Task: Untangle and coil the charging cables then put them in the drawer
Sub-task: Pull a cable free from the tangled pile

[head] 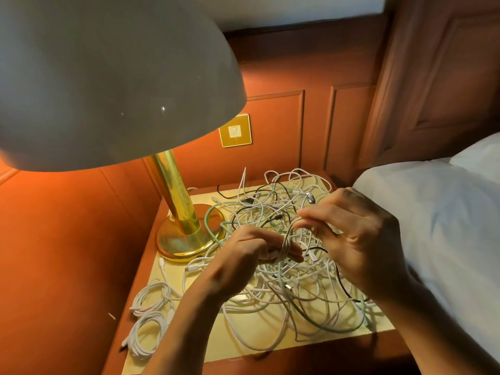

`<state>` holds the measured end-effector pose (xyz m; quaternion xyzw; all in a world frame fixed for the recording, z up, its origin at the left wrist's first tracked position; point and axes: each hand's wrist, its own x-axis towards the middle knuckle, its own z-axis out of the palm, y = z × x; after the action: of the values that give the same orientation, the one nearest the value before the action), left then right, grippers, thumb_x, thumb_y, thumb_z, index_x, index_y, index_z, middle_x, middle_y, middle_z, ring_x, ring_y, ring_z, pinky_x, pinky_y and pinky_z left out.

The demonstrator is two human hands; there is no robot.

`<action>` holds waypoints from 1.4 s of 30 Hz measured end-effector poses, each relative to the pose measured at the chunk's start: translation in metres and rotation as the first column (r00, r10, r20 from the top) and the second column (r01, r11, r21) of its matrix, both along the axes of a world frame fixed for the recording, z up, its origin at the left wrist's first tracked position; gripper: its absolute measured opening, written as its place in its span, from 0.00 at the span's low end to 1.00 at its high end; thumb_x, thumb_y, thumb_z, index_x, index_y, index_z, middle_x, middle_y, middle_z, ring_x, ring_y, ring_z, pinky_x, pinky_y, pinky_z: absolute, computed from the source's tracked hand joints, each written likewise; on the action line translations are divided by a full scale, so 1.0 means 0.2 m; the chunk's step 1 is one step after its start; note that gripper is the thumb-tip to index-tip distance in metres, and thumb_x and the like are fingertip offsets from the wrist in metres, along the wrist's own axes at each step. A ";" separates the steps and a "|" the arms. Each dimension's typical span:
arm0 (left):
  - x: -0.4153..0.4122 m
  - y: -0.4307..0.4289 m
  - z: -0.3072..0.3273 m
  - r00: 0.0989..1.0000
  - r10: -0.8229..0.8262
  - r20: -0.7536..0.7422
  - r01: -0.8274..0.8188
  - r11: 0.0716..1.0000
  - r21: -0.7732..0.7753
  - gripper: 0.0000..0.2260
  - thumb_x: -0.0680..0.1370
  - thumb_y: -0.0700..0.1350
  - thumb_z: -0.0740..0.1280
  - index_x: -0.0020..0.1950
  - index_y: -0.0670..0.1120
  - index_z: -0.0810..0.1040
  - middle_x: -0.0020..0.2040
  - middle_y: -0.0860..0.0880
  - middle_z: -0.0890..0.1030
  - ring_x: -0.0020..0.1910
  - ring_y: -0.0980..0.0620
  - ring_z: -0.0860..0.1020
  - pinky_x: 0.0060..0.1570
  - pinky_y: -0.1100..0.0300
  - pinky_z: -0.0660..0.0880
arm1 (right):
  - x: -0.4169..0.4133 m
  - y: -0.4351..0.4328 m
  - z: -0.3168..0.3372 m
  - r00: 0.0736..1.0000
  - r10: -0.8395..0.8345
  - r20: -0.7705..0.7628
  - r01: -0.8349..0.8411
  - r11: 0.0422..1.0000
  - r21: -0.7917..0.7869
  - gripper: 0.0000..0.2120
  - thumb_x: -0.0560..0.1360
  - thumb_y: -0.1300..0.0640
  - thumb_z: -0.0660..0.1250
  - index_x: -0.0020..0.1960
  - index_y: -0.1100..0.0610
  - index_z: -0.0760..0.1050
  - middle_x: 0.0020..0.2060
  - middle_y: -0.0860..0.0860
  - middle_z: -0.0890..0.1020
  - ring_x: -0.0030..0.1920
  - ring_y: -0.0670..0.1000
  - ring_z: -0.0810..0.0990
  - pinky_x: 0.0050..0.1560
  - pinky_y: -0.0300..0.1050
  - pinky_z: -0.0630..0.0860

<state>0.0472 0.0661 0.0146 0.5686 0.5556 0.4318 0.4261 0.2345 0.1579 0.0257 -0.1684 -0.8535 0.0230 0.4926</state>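
Observation:
A tangled heap of cables (284,290), mostly white with some black and one mint-green, covers the nightstand top (259,339). My left hand (249,253) is closed around a small coil of white cable (286,246) above the heap. My right hand (351,234) pinches the same white cable at its upper loop with thumb and forefinger. Two coiled white cables (151,312) lie at the nightstand's front left corner. No drawer is in view.
A brass lamp (181,212) with a large grey shade (108,77) stands at the nightstand's back left. A gold wall switch plate (234,130) sits on the red panelled wall. A white pillow and bedding (438,212) border the right side.

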 end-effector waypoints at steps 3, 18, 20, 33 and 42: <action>0.00 -0.01 0.00 0.998 -0.046 0.038 0.046 0.999 -0.010 0.24 0.69 0.41 0.56 0.57 0.36 0.85 0.56 0.44 0.86 0.62 0.47 0.82 0.68 0.40 0.73 | 0.00 0.01 -0.01 0.999 -0.013 -0.043 0.012 1.000 -0.020 0.05 0.75 0.59 0.76 0.50 0.60 0.86 0.43 0.52 0.85 0.43 0.50 0.82 0.44 0.43 0.79; -0.03 -0.02 0.03 0.621 -0.223 0.751 0.124 0.974 0.187 0.25 0.69 0.38 0.52 0.56 0.30 0.81 0.53 0.32 0.83 0.63 0.31 0.78 0.66 0.43 0.74 | 0.01 0.11 -0.10 0.989 0.112 0.094 -0.055 0.881 -0.471 0.12 0.76 0.56 0.72 0.58 0.49 0.85 0.47 0.40 0.85 0.48 0.41 0.84 0.50 0.40 0.83; -0.02 -0.03 0.05 0.519 -0.225 0.825 0.076 0.973 0.217 0.26 0.71 0.38 0.50 0.57 0.31 0.81 0.56 0.33 0.83 0.66 0.32 0.77 0.69 0.43 0.73 | 0.01 0.09 -0.10 0.980 0.147 0.136 -0.057 0.857 -0.513 0.14 0.76 0.58 0.72 0.60 0.48 0.84 0.47 0.40 0.85 0.49 0.39 0.83 0.49 0.37 0.82; 0.04 0.01 0.06 0.343 0.139 0.929 -0.455 0.890 0.035 0.26 0.72 0.35 0.53 0.70 0.31 0.70 0.65 0.32 0.79 0.68 0.34 0.77 0.76 0.41 0.64 | -0.05 -0.06 -0.08 0.913 0.239 0.331 -0.111 0.925 -0.363 0.15 0.79 0.45 0.64 0.57 0.51 0.84 0.47 0.43 0.85 0.45 0.42 0.83 0.43 0.43 0.83; -0.01 -0.01 0.02 0.707 0.224 0.671 -0.375 0.923 0.087 0.25 0.73 0.39 0.54 0.66 0.32 0.75 0.62 0.37 0.83 0.65 0.40 0.80 0.70 0.45 0.71 | 0.01 -0.06 0.00 0.975 0.098 0.198 -0.072 0.988 -0.135 0.08 0.76 0.53 0.73 0.51 0.57 0.85 0.42 0.47 0.84 0.38 0.44 0.82 0.37 0.39 0.82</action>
<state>0.0454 0.0651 0.0180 0.3277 0.4077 0.7231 0.4511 0.2355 0.1463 0.0261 -0.1643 -0.9027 0.0809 0.3895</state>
